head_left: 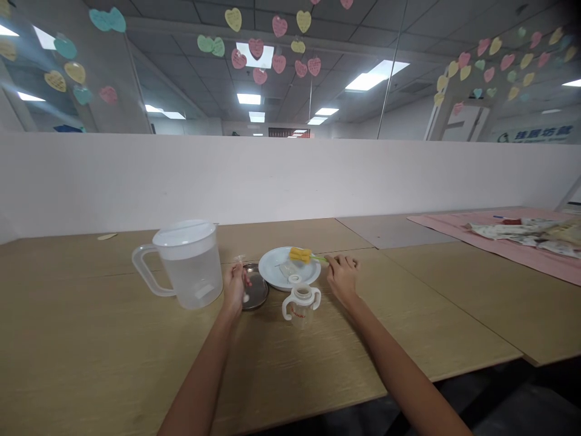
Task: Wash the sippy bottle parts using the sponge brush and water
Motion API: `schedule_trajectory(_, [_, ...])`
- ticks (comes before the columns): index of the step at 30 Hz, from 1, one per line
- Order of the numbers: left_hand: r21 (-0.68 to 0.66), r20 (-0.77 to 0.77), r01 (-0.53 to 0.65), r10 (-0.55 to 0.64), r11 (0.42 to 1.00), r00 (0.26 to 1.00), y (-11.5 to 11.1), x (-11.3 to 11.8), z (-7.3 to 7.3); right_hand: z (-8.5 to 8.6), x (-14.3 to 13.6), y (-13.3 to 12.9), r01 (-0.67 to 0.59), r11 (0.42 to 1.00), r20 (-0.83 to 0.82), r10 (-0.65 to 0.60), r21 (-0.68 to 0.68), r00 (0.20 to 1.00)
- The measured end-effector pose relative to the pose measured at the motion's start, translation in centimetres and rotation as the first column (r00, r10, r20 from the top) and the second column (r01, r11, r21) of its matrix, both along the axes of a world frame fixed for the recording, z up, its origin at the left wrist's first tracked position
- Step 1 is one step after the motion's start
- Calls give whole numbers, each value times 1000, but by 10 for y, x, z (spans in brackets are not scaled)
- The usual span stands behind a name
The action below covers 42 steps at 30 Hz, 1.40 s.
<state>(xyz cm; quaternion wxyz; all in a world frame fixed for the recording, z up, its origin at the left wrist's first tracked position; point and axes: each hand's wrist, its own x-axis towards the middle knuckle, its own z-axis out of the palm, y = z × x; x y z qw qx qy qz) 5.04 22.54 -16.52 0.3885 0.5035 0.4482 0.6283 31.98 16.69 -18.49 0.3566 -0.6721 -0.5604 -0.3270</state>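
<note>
My right hand is closed on the thin green handle of a yellow sponge brush, whose head lies over the white plate. Fingers curled, my left hand holds a small clear piece above the left side of a round metal tray. A clear bottle with a white two-handled collar stands open in front of the plate. On the plate are a small white ring and a clear item too faint to make out.
A large translucent lidded pitcher with liquid stands left of my left hand. A flat pale piece lies at the back left. Packets rest on a pink cloth at the right. A low white wall closes off the table's back.
</note>
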Motion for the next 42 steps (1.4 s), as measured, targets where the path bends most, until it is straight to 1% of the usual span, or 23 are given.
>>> schedule_trajectory(2, [-4,-106,-40,39,999,994,1,-4,-3,-2,-1,1,25,1000,0,-25,-12,1000])
schedule_trajectory(4, [6,-221,-82,81,997,972,1,-7,-6,-3,-2,2,17,1000,13,-17,0,1000])
schedule_trajectory(7, [65,-399,-131,146,989,905,2,-11,-11,-3,-3,2,-38,999,48,37,23,998])
schedule_trajectory(9, [112,-503,-128,168,985,848,2,-12,-13,-3,-4,1,-92,996,57,91,17,994])
schedule_trajectory(12, [167,-625,-98,182,981,759,-1,-11,-14,-3,-6,1,-182,983,55,182,-14,982])
schedule_trajectory(16, [252,-710,-56,225,966,667,-10,-2,-11,-7,-11,2,-278,960,56,280,-44,958])
schedule_trajectory(18, [303,-742,16,225,953,631,-15,5,-10,-8,-12,3,-307,950,49,309,-48,950])
schedule_trajectory(21, [398,-790,160,249,903,561,-19,15,-14,-8,-12,2,-320,947,14,320,-24,947])
schedule_trajectory(23, [439,-801,195,284,877,527,-20,20,-20,-6,-11,1,-323,947,-13,323,4,946])
schedule_trajectory(25, [434,-804,178,290,883,519,-19,23,-25,-4,-11,0,-332,943,-25,332,21,943])
schedule_trajectory(27, [404,-803,168,261,899,536,-17,23,-27,-2,-10,-1,-339,940,-30,340,33,940])
schedule_trajectory(32, [374,-755,174,190,911,627,-18,24,-23,1,-11,-4,-340,938,-56,344,62,937])
schedule_trajectory(35, [370,-739,179,172,912,651,-20,24,-21,1,-13,-4,-349,936,-61,352,57,934])
schedule_trajectory(37, [370,-755,198,169,908,633,-21,24,-21,0,-14,-3,-340,939,-57,343,54,938])
schedule_trajectory(42, [396,-824,268,212,878,525,-24,24,-21,-5,-14,0,-220,974,-43,222,57,974])
